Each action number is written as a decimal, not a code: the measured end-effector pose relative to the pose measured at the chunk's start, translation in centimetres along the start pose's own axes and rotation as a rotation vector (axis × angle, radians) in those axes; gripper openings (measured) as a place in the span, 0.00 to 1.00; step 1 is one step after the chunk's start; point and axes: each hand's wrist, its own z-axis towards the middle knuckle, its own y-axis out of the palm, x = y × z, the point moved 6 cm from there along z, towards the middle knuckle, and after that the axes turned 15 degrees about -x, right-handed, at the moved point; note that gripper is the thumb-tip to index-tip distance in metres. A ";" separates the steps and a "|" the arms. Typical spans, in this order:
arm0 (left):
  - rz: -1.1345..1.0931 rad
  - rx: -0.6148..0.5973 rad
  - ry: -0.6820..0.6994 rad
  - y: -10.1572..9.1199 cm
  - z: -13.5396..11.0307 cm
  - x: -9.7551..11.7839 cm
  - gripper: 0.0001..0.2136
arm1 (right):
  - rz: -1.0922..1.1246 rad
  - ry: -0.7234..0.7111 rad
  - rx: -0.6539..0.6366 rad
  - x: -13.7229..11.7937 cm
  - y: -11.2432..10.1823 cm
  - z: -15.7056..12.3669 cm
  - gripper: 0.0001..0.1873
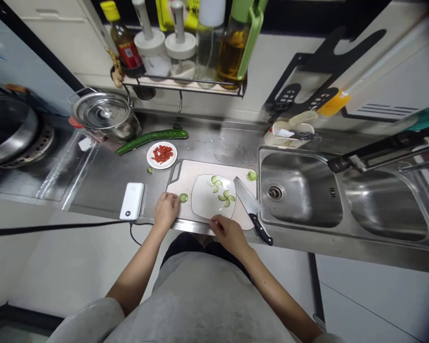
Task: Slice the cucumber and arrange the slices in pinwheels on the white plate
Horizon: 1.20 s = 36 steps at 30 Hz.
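Note:
A squarish white plate (203,200) sits on a pale cutting board (186,171). Thin cucumber slices (227,197) are fanned out on it in two flower-like groups. My left hand (166,209) rests at the board's left edge, fingers curled together beside a few cucumber slices (183,197). At the plate's near edge is my right hand (230,234), with thumb and fingertips closed together; anything between them is too small to make out. A kitchen knife (248,197) with a black handle lies right of the plate. More cucumber slices (251,176) are stacked at the board's far right corner.
Behind the board are a whole cucumber (152,139) and a small plate (158,165) of red berries. A white power bank (131,201) with a cable lies left. The double sink (303,186) is right; a steel pot (107,114) stands back left, below a condiment rack (186,85).

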 end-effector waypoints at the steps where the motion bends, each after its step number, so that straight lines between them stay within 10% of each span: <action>1: 0.014 0.008 -0.019 0.0 0.3 0.2 0.12 | 0.001 -0.001 0.000 0.0 0.0 0.0 0.12; 12: -0.032 0.080 -0.030 1.0 1.4 0.2 0.10 | -0.009 0.020 0.011 0.5 0.1 -0.5 0.12; 19: -0.710 0.047 0.079 1.2 1.6 -0.7 0.12 | -0.001 -0.033 0.028 -0.4 0.1 0.4 0.12; 24: -1.178 -0.118 0.151 0.8 -0.1 0.9 0.17 | 0.080 -0.064 0.131 -1.7 -0.4 2.7 0.11; 36: -1.325 -0.375 0.128 1.4 -2.3 4.5 0.20 | 0.139 -0.282 0.333 -3.6 -2.5 4.2 0.06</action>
